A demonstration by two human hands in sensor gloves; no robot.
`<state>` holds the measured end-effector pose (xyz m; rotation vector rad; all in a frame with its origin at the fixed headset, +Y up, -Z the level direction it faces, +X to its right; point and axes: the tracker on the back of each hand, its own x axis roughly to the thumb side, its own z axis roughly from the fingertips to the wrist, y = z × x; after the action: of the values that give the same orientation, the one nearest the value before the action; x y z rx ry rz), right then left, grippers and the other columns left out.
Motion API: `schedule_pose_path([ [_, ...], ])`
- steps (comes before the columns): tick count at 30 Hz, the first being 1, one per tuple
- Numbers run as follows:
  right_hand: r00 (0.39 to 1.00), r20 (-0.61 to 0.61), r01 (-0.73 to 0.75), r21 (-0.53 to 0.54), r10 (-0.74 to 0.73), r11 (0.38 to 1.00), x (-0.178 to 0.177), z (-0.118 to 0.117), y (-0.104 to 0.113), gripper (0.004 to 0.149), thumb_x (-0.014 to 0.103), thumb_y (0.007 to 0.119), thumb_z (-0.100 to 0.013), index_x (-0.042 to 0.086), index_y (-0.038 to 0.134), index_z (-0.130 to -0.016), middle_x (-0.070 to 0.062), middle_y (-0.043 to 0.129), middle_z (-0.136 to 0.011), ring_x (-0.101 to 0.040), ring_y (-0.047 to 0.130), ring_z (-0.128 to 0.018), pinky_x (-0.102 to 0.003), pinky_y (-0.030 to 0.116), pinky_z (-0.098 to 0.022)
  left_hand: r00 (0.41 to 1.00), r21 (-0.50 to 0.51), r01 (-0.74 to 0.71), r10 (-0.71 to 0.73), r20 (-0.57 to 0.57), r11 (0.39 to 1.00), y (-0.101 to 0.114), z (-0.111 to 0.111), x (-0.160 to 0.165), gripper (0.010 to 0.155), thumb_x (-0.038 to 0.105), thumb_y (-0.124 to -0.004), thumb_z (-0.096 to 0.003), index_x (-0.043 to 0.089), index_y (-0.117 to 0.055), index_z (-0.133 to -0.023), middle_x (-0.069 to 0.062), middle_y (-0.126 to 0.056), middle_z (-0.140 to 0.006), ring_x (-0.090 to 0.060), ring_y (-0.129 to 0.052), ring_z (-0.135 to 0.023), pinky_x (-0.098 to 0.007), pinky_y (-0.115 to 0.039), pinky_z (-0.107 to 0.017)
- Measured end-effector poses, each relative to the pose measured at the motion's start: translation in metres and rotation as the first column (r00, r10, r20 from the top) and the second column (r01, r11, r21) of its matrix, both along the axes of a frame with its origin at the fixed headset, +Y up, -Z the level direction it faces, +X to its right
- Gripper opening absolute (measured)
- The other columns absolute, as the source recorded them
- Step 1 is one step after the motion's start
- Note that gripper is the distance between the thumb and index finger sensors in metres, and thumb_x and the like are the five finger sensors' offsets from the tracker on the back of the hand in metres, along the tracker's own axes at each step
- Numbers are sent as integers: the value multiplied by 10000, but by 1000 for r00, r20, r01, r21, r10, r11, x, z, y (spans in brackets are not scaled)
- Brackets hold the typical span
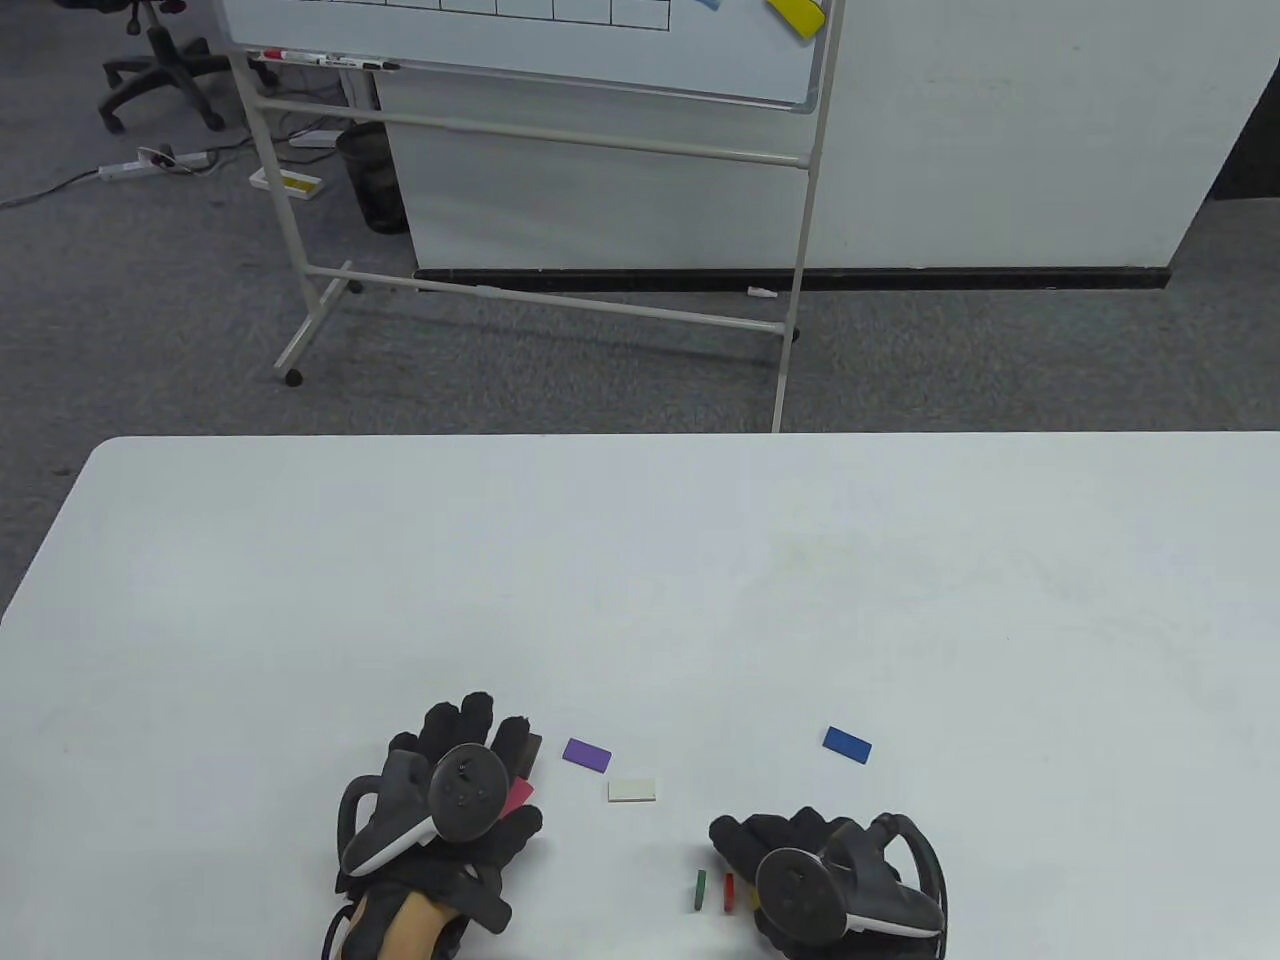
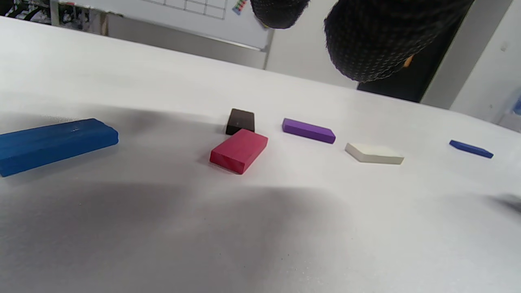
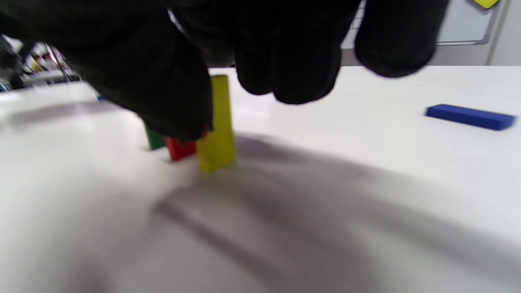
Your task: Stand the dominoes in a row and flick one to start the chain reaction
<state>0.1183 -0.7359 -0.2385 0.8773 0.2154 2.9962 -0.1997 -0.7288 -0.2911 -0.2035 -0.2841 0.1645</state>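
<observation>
Three dominoes stand on end in a short row: green (image 1: 701,890), red (image 1: 729,893) and yellow (image 3: 217,126). My right hand (image 1: 745,850) is curled over the yellow one, thumb and fingers (image 3: 285,61) pinching its sides. It hides the yellow one in the table view. My left hand (image 1: 470,730) hovers with its fingers stretched out over a flat pink-red domino (image 2: 239,150) and a dark brown one (image 2: 240,121), holding nothing. Lying flat nearby are a purple domino (image 1: 587,755), a white one (image 1: 632,790) and a dark blue one (image 1: 847,744).
Another blue domino (image 2: 53,144) lies flat under my left hand and shows only in the left wrist view. The white table (image 1: 640,600) stretches far beyond the dominoes. A whiteboard stand (image 1: 540,300) is on the floor behind the table.
</observation>
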Motion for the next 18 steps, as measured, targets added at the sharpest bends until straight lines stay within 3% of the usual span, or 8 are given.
schedule_pose_path([
  [7,979,195,-77,56,65,995,30,-12,5,871,404,978,-417,225,486,-1113,-121,532,-1125,-370,788,-876,-591,691,-574,1000,10,-10,10,-3,1000,1,0,-1,825,565,-763,-504,217,-372,-1141,-113,-106,-1162,-494,-172,-1070,-729,-238,-691],
  [14,937,347,-30,-2,29,1000,67,-25,-4,917,461,930,-439,202,378,-1125,-178,388,-1146,-449,624,-980,-639,613,-614,1000,14,-14,14,3,1000,1,-1,1,825,566,-762,-504,218,-371,-1141,-110,-105,-1162,-493,-174,-1071,-730,-238,-691],
  [18,923,383,30,-32,-15,999,77,-27,-5,948,480,919,-444,204,317,-1123,-166,380,-1157,-472,614,-994,-660,592,-624,1000,-3,16,-16,-13,1000,-4,-4,-2,826,567,-762,-503,219,-368,-1140,-112,-104,-1161,-491,-173,-1071,-730,-239,-691],
])
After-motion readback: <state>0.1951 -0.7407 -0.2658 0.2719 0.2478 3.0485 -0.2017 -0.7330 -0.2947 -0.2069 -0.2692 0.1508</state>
